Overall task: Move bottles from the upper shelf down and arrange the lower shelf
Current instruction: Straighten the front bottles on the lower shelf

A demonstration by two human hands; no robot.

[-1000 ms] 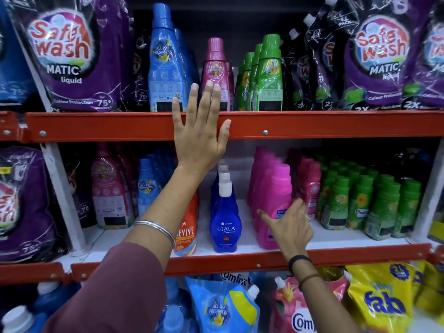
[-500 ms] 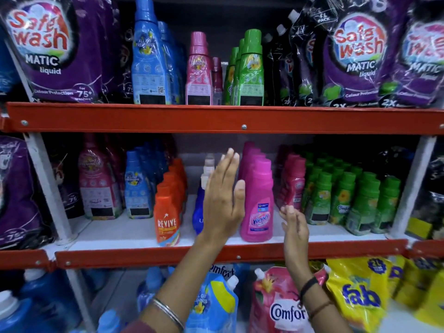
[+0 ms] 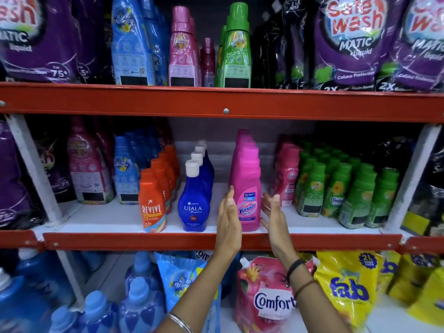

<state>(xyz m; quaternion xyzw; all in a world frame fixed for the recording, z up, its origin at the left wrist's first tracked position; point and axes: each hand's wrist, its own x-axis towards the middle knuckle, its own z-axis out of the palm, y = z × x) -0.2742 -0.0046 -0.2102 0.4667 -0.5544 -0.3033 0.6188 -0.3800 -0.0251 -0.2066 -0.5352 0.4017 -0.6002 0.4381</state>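
A row of pink Vanish bottles (image 3: 248, 188) stands front to back on the lower shelf (image 3: 120, 218). My left hand (image 3: 229, 219) is flat and upright just left of the front bottle, fingers together. On the bottle's right, my right hand (image 3: 272, 212) is open with fingers spread. Neither hand grips anything. On the upper shelf (image 3: 225, 102) stand blue (image 3: 131, 44), pink (image 3: 182, 49) and green (image 3: 236, 46) bottles.
Left of the Vanish row stand blue Ujala bottles (image 3: 194, 198) and orange Revive bottles (image 3: 152, 200). Small pink bottles (image 3: 287, 181) and green Comfort bottles (image 3: 336, 188) fill the right. Purple Safewash pouches (image 3: 353, 44) flank the upper bottles. Refill pouches (image 3: 266, 296) sit below.
My left hand came down from the upper shelf edge to the left side of the front Vanish bottle. My right hand shifted to the bottle's right side. The view tilted down.
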